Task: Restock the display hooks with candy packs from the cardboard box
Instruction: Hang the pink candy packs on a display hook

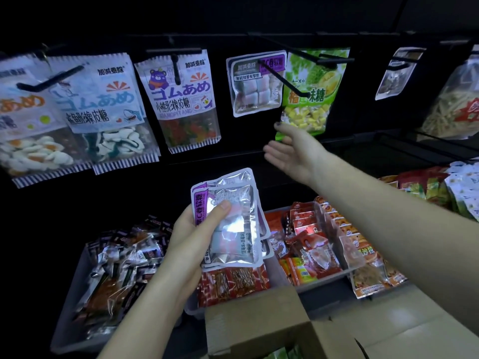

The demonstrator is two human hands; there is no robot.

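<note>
Two bare hands are showing in the head view: the left hand (193, 230), low in the middle of the frame, is gripping a small stack of silvery candy packs (233, 224) with purple edge strips, its thumb lying across the front of the top pack and its fingers curled behind the stack. The right hand (293, 151) is reaching up toward the centre right of the frame, palm turned up and fingers straight and loosely spread, holding nothing; its fingertips are sitting just below a hanging silver pack (255, 84) of the same purple-labelled kind and touching or nearly touching the bottom corner of a green durian candy bag (311, 99) beside it. That silver pack is hanging on a black display hook (282, 79) that is jutting forward and down toward the camera. In the upper left of the frame, three gummy bags are hanging on their own hooks: an egg-shaped gummy bag (28, 120), a shark gummy bag (108, 110) and a bear gummy bag (186, 99). Below the hands, grey bins (70, 307) are holding dark-wrapped snacks at lower left and red snack packets (308, 242) at centre right. The cardboard box (259, 322) is sitting open at the bottom centre of the frame, its flap raised, with a little green showing inside at the lower edge.
</note>
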